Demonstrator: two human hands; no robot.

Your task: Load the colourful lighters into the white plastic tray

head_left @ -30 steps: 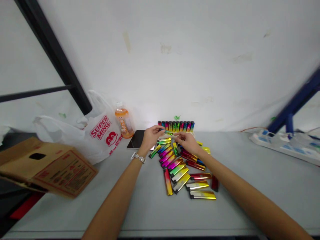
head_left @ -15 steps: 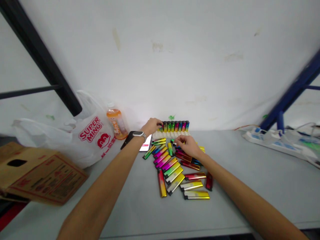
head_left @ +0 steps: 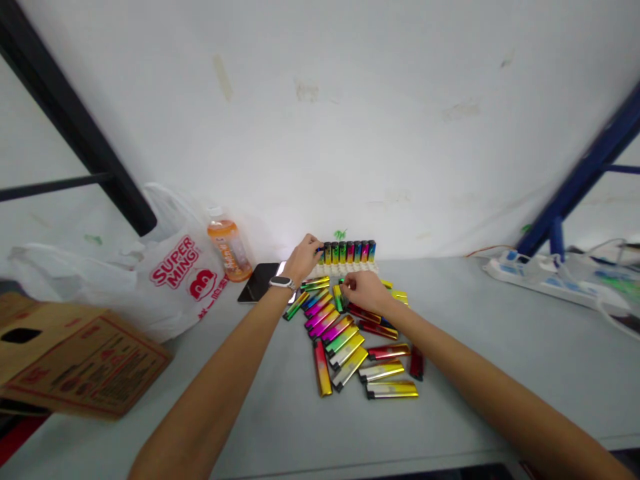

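Note:
My left hand (head_left: 303, 260), with a watch on its wrist, reaches to the left end of a row of upright lighters (head_left: 350, 252). Its fingers are closed on a lighter whose blue end (head_left: 320, 249) shows at the fingertips. The row stands in a pale rack (head_left: 367, 268) by the wall. My right hand (head_left: 367, 291) is low over the loose lighters, fingers curled together beside a green-and-yellow lighter (head_left: 338, 299); whether they grip something is hidden. Several shiny lighters, such as a red-and-yellow one (head_left: 323, 368) and a silver-and-yellow one (head_left: 393, 390), lie spread on the table.
A black phone or tablet (head_left: 257, 283) lies left of the rack, partly behind my left wrist. Farther left are an orange drink bottle (head_left: 231, 248), a white plastic bag (head_left: 165, 293) and a cardboard box (head_left: 95, 360). A power strip (head_left: 545, 279) with cables sits at the right.
My right hand has shifted slightly left, toward the green-and-yellow lighter. My left hand stays at the row's left end, its wrist slightly turned. The whole view has shifted a little.

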